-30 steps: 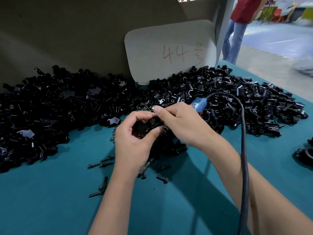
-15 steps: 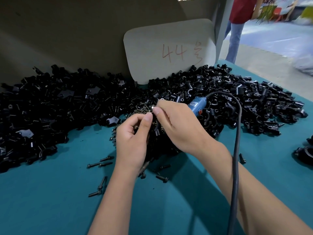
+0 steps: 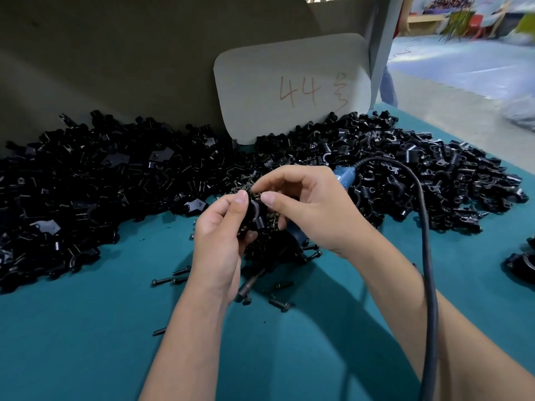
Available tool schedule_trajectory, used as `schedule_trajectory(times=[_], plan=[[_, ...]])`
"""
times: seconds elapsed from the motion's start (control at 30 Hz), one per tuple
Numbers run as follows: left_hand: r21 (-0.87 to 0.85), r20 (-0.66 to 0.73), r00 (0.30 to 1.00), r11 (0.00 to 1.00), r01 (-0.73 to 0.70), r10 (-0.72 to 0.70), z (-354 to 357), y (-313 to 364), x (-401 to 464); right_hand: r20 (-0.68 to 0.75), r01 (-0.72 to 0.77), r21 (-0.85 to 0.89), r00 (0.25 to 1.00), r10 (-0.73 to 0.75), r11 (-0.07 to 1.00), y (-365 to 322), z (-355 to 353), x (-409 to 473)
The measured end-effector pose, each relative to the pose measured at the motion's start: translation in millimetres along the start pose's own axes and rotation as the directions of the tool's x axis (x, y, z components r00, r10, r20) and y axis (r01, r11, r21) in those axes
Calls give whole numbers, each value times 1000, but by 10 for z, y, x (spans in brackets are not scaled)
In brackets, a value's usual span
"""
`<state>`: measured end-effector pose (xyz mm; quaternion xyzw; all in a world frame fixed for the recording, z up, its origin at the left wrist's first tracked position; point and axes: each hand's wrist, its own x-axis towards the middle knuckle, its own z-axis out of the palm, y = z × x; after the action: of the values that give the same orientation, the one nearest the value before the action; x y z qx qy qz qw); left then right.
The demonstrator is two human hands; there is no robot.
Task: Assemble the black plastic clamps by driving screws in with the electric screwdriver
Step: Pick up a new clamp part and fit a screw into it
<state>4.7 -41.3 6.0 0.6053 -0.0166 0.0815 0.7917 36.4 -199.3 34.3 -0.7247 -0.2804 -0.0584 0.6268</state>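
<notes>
Teal felt tabletop (image 3: 86,342): left hand (image 3: 220,241) fingers pinch glossy black curved clamp (image 3: 256,212); right hand (image 3: 315,206) fingers grip blue screwdriver (image 3: 344,176).

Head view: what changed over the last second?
The left hand turned the clamp so its curved opening shows, and now pinches it. The right hand opened its pinch slightly. Screwdriver, loose screws and card stayed put.
</notes>
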Motion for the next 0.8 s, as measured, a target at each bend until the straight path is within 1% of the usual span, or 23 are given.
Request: schedule_trajectory(times=[0.17, 0.3, 0.47, 0.57, 0.63, 0.7, 0.8], plan=[[-53, 12, 1000, 998, 23, -23, 12, 33, -13, -55, -53, -2, 997, 53, 999, 49, -20, 8], [-60, 11, 999, 997, 38, -37, 4, 31, -16, -65, -28, -134, 998, 20, 991, 31, -24, 6], [-60, 44, 999, 998, 22, -19, 24, 21, -29, -97, -53, -264, 995, 28, 963, -17, 31, -8], [-75, 30, 999, 997, 25, -23, 15, 29, -25, -89, -44, -251, 996, 23, 967, -12, 19, -32], [-93, 13, 999, 995, 36, -35, 17, 32, -18, -58, -25, -238, 998, 12, 971, -21, 12, -47], [-106, 9, 999, 993, 44, -43, 25, 30, -20, -26, 12, -262, 999, -20, 965, -27, 23, -47], [-95, 7, 999, 994, 49, -48, 30, 30, -30, -55, 41, -320, 997, -62, 946, 10, 26, -33]])
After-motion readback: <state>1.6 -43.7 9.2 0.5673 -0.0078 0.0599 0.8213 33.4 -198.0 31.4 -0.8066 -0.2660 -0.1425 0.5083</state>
